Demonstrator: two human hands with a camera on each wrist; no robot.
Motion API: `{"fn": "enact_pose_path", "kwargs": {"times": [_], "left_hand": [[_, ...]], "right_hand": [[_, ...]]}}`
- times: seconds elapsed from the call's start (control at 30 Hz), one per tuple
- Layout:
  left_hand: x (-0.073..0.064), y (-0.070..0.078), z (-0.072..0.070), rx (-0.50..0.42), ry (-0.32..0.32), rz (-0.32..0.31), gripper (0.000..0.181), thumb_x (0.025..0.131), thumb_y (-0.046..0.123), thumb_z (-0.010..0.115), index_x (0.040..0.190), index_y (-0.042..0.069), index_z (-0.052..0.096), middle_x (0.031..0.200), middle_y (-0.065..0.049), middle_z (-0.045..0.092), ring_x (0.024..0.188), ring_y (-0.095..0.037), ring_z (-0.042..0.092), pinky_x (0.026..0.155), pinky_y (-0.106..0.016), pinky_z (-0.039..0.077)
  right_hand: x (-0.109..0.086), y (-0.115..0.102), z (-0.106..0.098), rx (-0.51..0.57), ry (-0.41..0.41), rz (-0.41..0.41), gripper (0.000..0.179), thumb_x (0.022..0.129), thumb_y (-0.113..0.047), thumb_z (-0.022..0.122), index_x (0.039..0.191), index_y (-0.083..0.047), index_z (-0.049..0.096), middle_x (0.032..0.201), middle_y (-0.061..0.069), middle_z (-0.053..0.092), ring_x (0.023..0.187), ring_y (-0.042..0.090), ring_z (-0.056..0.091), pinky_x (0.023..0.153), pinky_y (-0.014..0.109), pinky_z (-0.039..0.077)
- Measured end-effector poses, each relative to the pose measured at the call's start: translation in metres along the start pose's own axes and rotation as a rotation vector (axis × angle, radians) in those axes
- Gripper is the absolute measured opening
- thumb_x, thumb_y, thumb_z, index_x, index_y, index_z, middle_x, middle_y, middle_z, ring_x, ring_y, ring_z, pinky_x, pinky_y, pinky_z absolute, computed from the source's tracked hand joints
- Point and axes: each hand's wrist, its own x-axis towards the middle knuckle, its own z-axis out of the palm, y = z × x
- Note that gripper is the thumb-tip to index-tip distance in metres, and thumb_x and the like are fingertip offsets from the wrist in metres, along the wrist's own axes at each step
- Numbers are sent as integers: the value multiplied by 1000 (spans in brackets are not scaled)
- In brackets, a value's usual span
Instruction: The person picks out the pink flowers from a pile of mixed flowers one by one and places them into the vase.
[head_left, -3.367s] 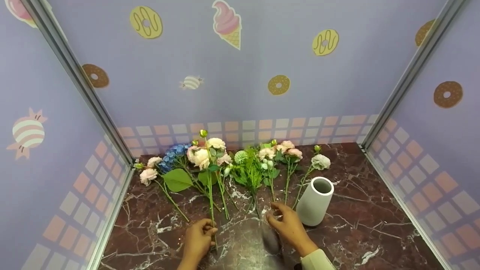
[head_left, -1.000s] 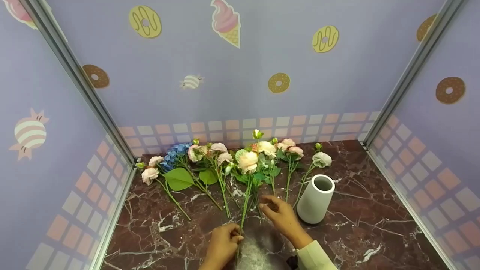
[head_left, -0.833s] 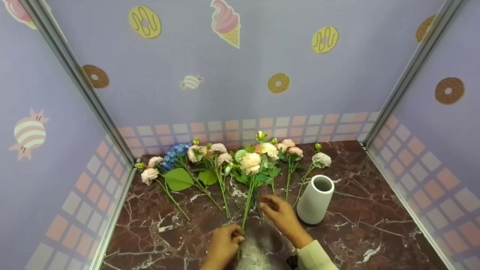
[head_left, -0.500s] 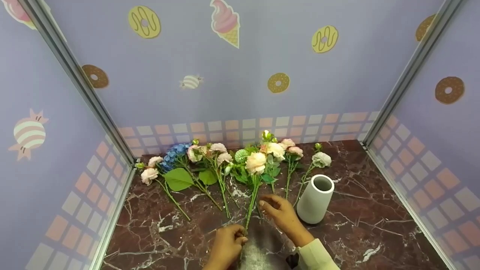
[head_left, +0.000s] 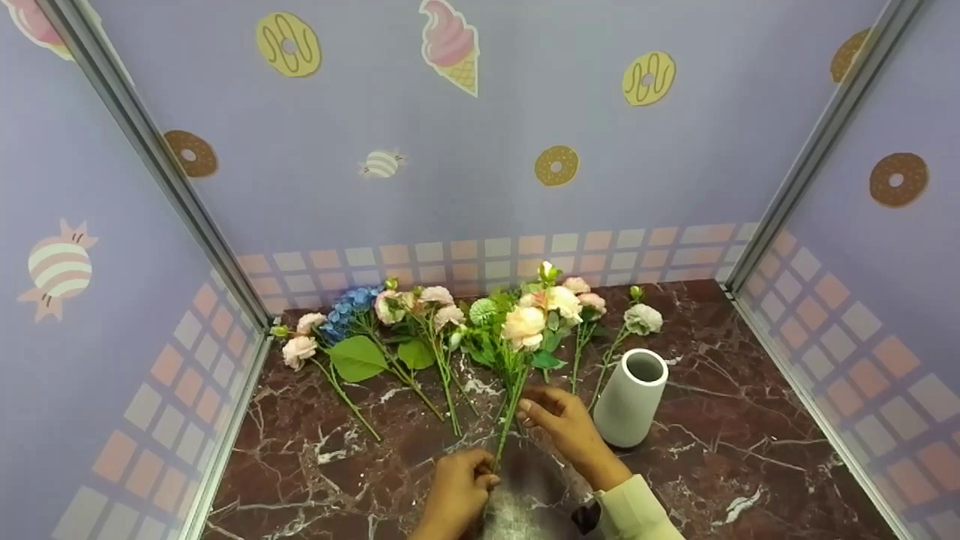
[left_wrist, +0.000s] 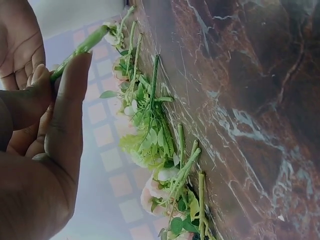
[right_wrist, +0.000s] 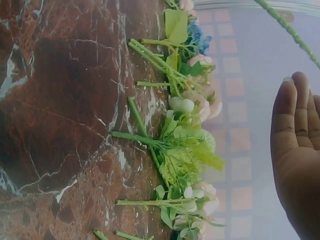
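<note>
A cream-and-peach artificial flower [head_left: 523,328] with a green bud at its tip is held above the tabletop. Thumb and fingers of my left hand [head_left: 459,489] pinch its stem low down; the left wrist view shows the cut stem end [left_wrist: 92,40] poking out past the fingertip. My right hand [head_left: 568,429] hovers just right of the stem. In the right wrist view that hand [right_wrist: 302,155] has its fingers extended, apart from the stem [right_wrist: 290,29], and holds nothing. Beside it a white tapered vase [head_left: 628,412] stands upright.
A row of artificial flowers lies along the back: pale pink blooms [head_left: 298,350], a blue hydrangea [head_left: 346,309] with broad leaves [head_left: 358,358], green foliage [right_wrist: 182,160] and a whitish bloom [head_left: 643,320]. Patterned walls [head_left: 480,202] enclose the dark marbled table [head_left: 720,420].
My left hand has carried the held flower rightward, its blooms passing from the left-middle over the foliage towards my right hand. The right hand has stayed nearly in place.
</note>
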Motion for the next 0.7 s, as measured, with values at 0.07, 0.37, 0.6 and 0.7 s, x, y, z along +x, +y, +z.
{"fn": "enact_pose_path", "kwargs": {"times": [0.07,0.37,0.6,0.7], "left_hand": [[0,0,1,18,4,6,19,82,-6,91,84,8,79,77,-2,80,70,-1,68,64,-22,58],[0,0,10,-43,-42,21,19,82,-10,89,85,6,79,76,-2,79,70,4,61,62,-19,54],[-2,1,17,-100,-75,19,22,82,-17,82,85,4,78,74,-4,78,68,6,58,61,-18,54],[-3,0,19,-113,-94,0,23,83,-18,80,86,4,78,75,-4,79,68,5,61,61,-19,55]], "right_hand": [[0,-1,0,10,-3,0,48,113,-12,68,148,20,60,131,29,77,99,6,77,92,26,66],[2,-7,-5,26,-32,-1,46,116,-16,66,149,16,62,143,28,76,115,3,77,91,27,65],[-1,-8,-10,58,79,-5,34,116,-12,65,129,18,72,117,11,87,93,10,80,90,35,70],[-2,-8,-12,92,98,10,26,115,-8,66,121,16,72,105,0,87,88,10,79,86,34,71]]}}
